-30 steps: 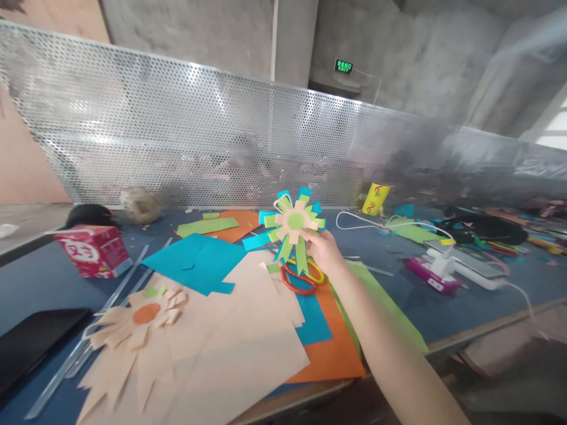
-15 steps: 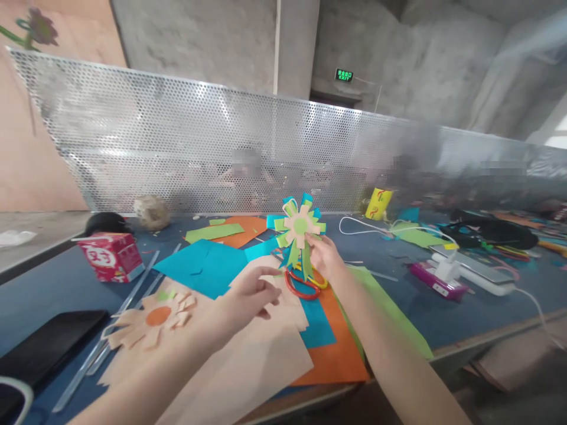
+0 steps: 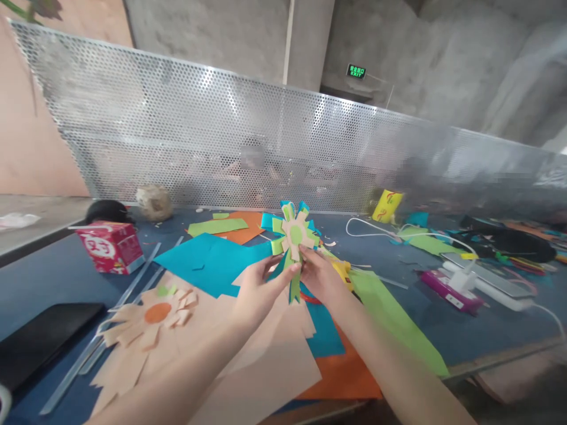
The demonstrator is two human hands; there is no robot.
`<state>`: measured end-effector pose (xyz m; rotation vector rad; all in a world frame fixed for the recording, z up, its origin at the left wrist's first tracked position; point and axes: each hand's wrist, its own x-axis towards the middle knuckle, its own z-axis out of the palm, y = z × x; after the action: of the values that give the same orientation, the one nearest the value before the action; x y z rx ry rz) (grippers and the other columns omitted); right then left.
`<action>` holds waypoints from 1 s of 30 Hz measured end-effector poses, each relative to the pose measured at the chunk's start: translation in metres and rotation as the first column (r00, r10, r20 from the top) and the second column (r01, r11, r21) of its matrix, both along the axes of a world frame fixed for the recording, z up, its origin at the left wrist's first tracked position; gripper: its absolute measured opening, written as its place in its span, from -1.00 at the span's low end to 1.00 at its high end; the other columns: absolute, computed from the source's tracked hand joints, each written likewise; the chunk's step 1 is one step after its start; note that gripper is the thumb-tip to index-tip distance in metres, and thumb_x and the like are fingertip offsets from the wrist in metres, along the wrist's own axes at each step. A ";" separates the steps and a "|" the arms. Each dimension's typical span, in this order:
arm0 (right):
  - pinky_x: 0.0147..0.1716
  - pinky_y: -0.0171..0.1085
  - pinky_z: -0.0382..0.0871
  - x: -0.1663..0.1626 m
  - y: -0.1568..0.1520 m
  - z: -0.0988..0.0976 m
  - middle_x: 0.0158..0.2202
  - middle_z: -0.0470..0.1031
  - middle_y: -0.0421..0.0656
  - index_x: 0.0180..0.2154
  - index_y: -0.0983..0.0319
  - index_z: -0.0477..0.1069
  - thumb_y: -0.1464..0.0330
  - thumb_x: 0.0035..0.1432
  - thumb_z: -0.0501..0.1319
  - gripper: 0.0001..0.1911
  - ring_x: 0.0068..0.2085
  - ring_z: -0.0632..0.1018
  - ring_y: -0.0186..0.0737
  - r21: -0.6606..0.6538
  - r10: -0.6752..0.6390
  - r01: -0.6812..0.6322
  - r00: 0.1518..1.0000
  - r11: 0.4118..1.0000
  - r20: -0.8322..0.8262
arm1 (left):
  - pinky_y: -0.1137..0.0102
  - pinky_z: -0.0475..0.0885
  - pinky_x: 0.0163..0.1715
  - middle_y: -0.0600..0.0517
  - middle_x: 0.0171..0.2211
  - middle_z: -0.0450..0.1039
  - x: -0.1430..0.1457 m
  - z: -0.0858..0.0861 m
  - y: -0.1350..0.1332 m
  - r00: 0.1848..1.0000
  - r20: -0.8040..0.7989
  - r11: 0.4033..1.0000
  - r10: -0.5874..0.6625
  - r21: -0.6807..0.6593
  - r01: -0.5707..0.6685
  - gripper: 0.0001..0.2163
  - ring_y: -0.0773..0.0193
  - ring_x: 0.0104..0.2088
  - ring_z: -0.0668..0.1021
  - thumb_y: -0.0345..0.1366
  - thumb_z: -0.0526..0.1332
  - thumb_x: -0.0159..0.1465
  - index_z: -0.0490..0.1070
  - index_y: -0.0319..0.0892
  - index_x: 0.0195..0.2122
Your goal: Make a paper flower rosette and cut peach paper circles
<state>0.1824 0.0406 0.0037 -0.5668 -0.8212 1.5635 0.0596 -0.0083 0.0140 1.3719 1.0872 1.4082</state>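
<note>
A layered paper flower [image 3: 305,230], blue, green and cream with a round green centre, is held up above the middle of the table. My right hand [image 3: 322,274] pinches its lower right side. From the left, my left hand [image 3: 261,289] closes on the green and blue strips hanging below it, thumb in front. Behind my right hand show a red loop handle [image 3: 311,298] and a yellow tool [image 3: 342,270], both mostly hidden. A second, cream paper flower with an orange centre [image 3: 158,313] lies left of my left hand, on cream sheets [image 3: 266,360].
Blue paper [image 3: 199,260], orange paper [image 3: 349,372] and green paper [image 3: 390,319] lie around my hands. On the left are a pink box [image 3: 108,248], clear sticks [image 3: 133,283] and a black phone [image 3: 48,339]. A purple power strip [image 3: 449,290] with cables stands right. Perforated metal [image 3: 199,130] closes the back.
My left hand has moved up and right and closed on the flower's hanging strips. The flower has come slightly lower and left in view. The view itself has shifted a little.
</note>
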 end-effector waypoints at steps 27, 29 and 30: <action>-0.45 -0.26 0.20 0.094 0.006 -0.008 -0.53 0.50 -0.02 -0.68 0.20 0.29 0.24 -0.16 0.29 -0.74 -0.34 0.53 0.00 0.230 -0.156 0.285 -0.259 0.931 0.953 | 0.46 0.39 -0.50 0.05 -0.56 0.47 -0.017 0.004 -0.006 0.999 -0.012 0.989 -0.033 -0.145 0.031 -0.77 0.32 -0.50 0.48 -0.15 0.28 0.02 0.45 -0.25 -0.53; -0.51 -0.27 0.17 0.099 0.007 -0.009 -0.66 0.42 -0.09 -0.76 0.20 0.23 0.29 -0.17 0.28 -0.69 -0.43 0.51 -0.04 0.191 -0.136 0.291 -0.199 0.937 0.971 | 0.47 0.39 -0.50 0.07 -0.57 0.45 -0.018 0.003 -0.007 0.996 -0.045 0.989 -0.071 -0.136 0.064 -0.77 0.33 -0.50 0.47 -0.14 0.28 0.02 0.42 -0.23 -0.56; -0.54 -0.28 0.15 0.102 0.008 -0.009 -0.72 0.36 -0.13 -0.80 0.19 0.20 0.32 -0.17 0.28 -0.66 -0.50 0.49 -0.08 0.165 -0.122 0.299 -0.159 0.940 0.980 | 0.47 0.38 -0.50 0.07 -0.58 0.44 -0.019 0.003 -0.008 0.994 -0.066 0.989 -0.087 -0.129 0.078 -0.76 0.33 -0.50 0.46 -0.13 0.27 0.03 0.41 -0.22 -0.58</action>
<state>0.2845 0.0485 -0.0051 -2.0830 -1.6461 0.4897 0.0401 -0.0164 0.0172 1.3693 1.1333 1.2183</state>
